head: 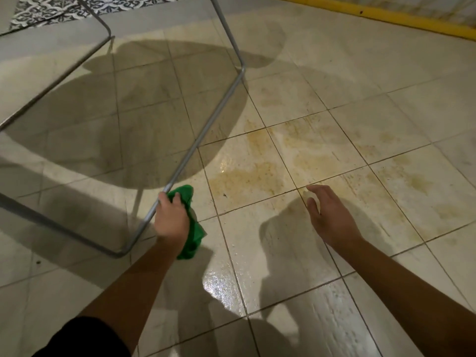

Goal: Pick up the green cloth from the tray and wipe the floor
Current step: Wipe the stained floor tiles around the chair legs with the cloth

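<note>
Pale beige floor (283, 240) tiles with dark grout lines fill the view, and a wet sheen (219, 282) glares on the tile between the two forearms. Yellow-brown stains (257, 173) spread over several tiles ahead, mostly in front of the right hand. At the far right edge a yellow strip (386, 16) runs along the base of a wall, and at the top left lies a patch of black-and-white patterned tiles (51, 9).

A grey metal tube frame (206, 130) stands on the left. One bar runs diagonally down toward the left hand (171, 219) and bends at a corner on the floor just beside that wrist. The left hand has its fingers curled tight around the green cloth (194, 238), which is bunched, with folds showing above the fingers and hanging below the wrist. The hand lies over the bar; whether it or the cloth touches the bar or the floor cannot be told.

The right hand (327, 215) hovers well apart from the cloth, fingers spread and relaxed, holding nothing, its shadow on the tile beneath. Open floor lies to the right of the frame, across the stained tiles up to the yellow strip.
</note>
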A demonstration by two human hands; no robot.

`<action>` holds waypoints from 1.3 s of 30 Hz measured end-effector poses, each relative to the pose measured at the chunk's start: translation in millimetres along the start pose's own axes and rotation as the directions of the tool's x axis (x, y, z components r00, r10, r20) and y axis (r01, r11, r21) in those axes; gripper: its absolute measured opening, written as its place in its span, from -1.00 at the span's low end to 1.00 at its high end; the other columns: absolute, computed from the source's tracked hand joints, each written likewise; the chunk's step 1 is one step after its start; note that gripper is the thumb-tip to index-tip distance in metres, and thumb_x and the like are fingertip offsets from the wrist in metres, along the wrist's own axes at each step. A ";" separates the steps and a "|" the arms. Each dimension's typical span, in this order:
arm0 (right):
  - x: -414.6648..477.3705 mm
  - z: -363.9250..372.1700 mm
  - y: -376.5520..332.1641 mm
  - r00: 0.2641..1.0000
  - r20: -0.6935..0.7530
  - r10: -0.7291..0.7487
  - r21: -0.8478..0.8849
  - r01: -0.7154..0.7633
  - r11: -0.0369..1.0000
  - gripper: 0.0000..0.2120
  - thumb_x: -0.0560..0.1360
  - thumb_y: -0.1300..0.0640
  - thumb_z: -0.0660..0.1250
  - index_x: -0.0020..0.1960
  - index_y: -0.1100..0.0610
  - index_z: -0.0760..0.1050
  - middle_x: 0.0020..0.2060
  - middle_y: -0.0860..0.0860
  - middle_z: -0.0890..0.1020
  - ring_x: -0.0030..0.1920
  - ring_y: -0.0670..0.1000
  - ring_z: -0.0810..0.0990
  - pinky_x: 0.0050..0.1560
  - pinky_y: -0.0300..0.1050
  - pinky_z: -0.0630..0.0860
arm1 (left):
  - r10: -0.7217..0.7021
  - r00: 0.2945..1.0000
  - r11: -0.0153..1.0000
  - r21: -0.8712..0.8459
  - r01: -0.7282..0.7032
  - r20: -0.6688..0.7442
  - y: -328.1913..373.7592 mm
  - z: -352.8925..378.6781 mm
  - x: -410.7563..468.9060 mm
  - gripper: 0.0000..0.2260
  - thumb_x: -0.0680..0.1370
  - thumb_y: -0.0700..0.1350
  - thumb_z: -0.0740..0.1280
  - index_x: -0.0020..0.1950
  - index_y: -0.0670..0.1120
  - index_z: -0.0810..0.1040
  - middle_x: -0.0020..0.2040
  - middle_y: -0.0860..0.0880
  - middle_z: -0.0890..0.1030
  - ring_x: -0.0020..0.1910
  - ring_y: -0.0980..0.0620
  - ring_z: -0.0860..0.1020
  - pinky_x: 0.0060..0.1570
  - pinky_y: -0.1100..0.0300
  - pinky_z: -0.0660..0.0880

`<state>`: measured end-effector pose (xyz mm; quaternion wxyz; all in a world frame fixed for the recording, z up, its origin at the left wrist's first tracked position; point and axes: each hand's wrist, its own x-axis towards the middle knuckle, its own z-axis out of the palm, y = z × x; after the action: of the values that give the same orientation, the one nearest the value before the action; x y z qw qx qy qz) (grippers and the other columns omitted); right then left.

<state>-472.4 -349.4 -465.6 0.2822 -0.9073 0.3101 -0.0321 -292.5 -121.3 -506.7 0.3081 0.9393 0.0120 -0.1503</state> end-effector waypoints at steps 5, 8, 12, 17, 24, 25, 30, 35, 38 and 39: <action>1.9 1.3 10.0 1.000 0.009 0.024 -0.014 -0.023 1.000 -0.65 0.59 0.13 0.07 0.35 0.19 0.30 0.31 0.10 0.40 0.27 0.08 0.40 0.21 -0.02 0.37 | 0.063 0.998 0.998 -0.012 -0.063 0.010 8.0 13.1 -0.5 -0.70 0.56 -0.22 0.15 0.30 -0.20 0.30 0.18 -0.33 0.41 0.11 -0.34 0.46 0.06 -0.18 0.43; -2.0 3.0 13.6 0.999 0.000 0.033 0.001 -0.033 0.999 -0.66 0.59 0.14 0.09 0.34 0.20 0.32 0.29 0.12 0.41 0.25 0.10 0.41 0.20 0.01 0.39 | 0.104 0.994 0.994 -0.019 -0.103 0.029 30.1 21.2 -1.6 -0.82 0.61 -0.05 0.05 0.19 -0.06 0.28 0.04 -0.23 0.49 -0.07 -0.18 0.54 -0.22 0.00 0.47; -4.8 3.9 17.9 1.000 -0.015 0.021 0.012 -0.021 1.000 -0.67 0.58 0.16 0.11 0.32 0.20 0.34 0.26 0.12 0.43 0.22 0.11 0.44 0.16 0.03 0.42 | 0.304 0.936 0.942 0.094 -0.323 0.177 33.5 33.7 -26.0 -0.73 0.60 -0.19 0.09 0.30 -0.15 0.35 0.27 -0.25 0.36 0.15 -0.24 0.42 0.06 -0.08 0.46; -0.4 0.8 21.0 0.999 -0.018 0.036 0.016 -0.036 0.999 -0.67 0.57 0.18 0.11 0.32 0.21 0.34 0.28 0.13 0.42 0.26 0.11 0.41 0.21 0.02 0.38 | 0.363 0.895 0.913 0.092 -0.397 0.259 25.3 29.9 -33.1 -0.69 0.62 -0.12 0.06 0.33 -0.15 0.33 0.31 -0.23 0.36 0.24 -0.26 0.37 0.21 -0.16 0.38; 7.6 -4.6 26.5 0.999 -0.031 0.012 0.000 -0.012 1.000 -0.67 0.57 0.18 0.11 0.32 0.21 0.34 0.28 0.12 0.42 0.25 0.10 0.42 0.19 0.00 0.39 | 0.233 0.959 0.968 0.054 -0.244 0.160 50.4 32.1 24.1 -0.82 0.61 -0.13 0.05 0.20 -0.08 0.30 0.15 -0.25 0.43 0.04 -0.26 0.50 0.05 -0.16 0.50; 8.9 -4.9 27.7 0.999 -0.037 0.020 0.011 -0.020 1.000 -0.67 0.57 0.18 0.11 0.32 0.20 0.34 0.28 0.12 0.42 0.25 0.10 0.41 0.19 0.00 0.39 | 0.271 0.944 0.960 0.019 -0.279 0.188 56.6 36.2 16.7 -0.86 0.62 -0.06 0.04 0.12 -0.04 0.30 0.07 -0.20 0.46 -0.03 -0.21 0.52 -0.01 -0.13 0.52; 10.1 -3.2 31.5 0.999 -0.016 0.050 0.020 -0.050 0.999 -0.66 0.58 0.16 0.09 0.34 0.18 0.32 0.30 0.09 0.40 0.27 0.08 0.40 0.19 -0.03 0.37 | 0.482 0.835 0.851 0.083 -0.518 0.266 66.7 50.4 2.2 -0.82 0.61 0.04 0.05 -0.01 -0.05 0.32 -0.09 -0.09 0.46 -0.15 -0.06 0.48 -0.10 -0.04 0.46; 12.2 -4.8 35.9 0.999 -0.007 0.050 -0.005 -0.050 0.999 -0.66 0.58 0.16 0.10 0.34 0.16 0.32 0.30 0.08 0.41 0.25 0.08 0.42 0.17 -0.06 0.38 | 0.273 0.942 0.942 0.145 -0.304 0.197 57.3 27.2 52.2 -0.75 0.62 -0.10 0.07 0.29 -0.07 0.31 0.22 -0.26 0.40 0.07 -0.21 0.49 0.09 -0.11 0.49; 15.6 -7.2 38.5 0.998 -0.012 0.065 -0.003 -0.065 0.998 -0.66 0.58 0.16 0.10 0.35 0.17 0.32 0.30 0.08 0.40 0.27 0.07 0.40 0.19 -0.06 0.36 | 0.329 0.931 0.893 0.269 -0.362 0.161 54.2 34.6 51.7 -0.68 0.61 -0.18 0.09 0.36 -0.14 0.30 0.28 -0.27 0.31 0.20 -0.25 0.40 0.22 -0.13 0.41; 16.8 -8.1 38.7 0.998 -0.019 0.068 -0.001 -0.068 0.998 -0.66 0.58 0.16 0.10 0.34 0.17 0.32 0.30 0.08 0.40 0.27 0.08 0.40 0.19 -0.07 0.36 | 0.361 0.921 0.894 0.225 -0.387 0.148 53.2 42.0 44.6 -0.70 0.60 -0.18 0.11 0.33 -0.15 0.33 0.27 -0.27 0.33 0.19 -0.26 0.40 0.17 -0.10 0.43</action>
<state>-481.8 -388.2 -481.3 0.2793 -0.8962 0.3433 -0.0307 -255.4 -192.0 -521.1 0.2107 0.9463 -0.2039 -0.1364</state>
